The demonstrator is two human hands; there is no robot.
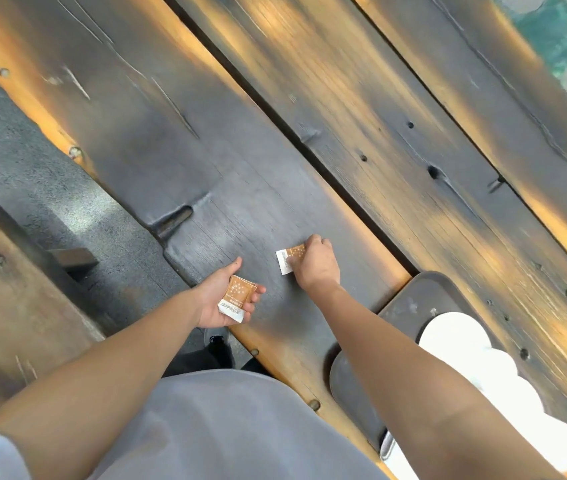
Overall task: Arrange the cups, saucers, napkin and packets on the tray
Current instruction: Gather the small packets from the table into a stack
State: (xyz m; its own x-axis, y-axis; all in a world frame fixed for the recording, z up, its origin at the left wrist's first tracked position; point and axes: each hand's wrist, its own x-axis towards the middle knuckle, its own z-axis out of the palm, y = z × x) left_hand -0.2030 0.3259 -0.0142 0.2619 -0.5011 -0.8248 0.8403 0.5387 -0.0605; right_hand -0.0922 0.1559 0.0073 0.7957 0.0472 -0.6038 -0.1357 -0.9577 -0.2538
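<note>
- Packets are both off the tray [410,299], out to its left: the near packet [237,297] lies in my left hand [211,299], and the far packet [289,259] lies on the desk [205,150] under my right hand [318,266], a little in from the near edge.
- My left hand is palm up over the desk's near edge, fingers loosely curled round the near packet, thumb out to the side.
- My right hand is knuckles up, fingertips bent down onto the orange end of the far packet. I can't tell whether the packet has left the wood.
- That far packet lies crosswise to the near edge, its white end sticking out toward me.
- On the tray, which sits at the near edge to the right of both hands, are white things [455,337] too washed out to name.
- I judge the right hand the nearer to the tray, so the coming move is a carry rightward along the near edge.
</note>
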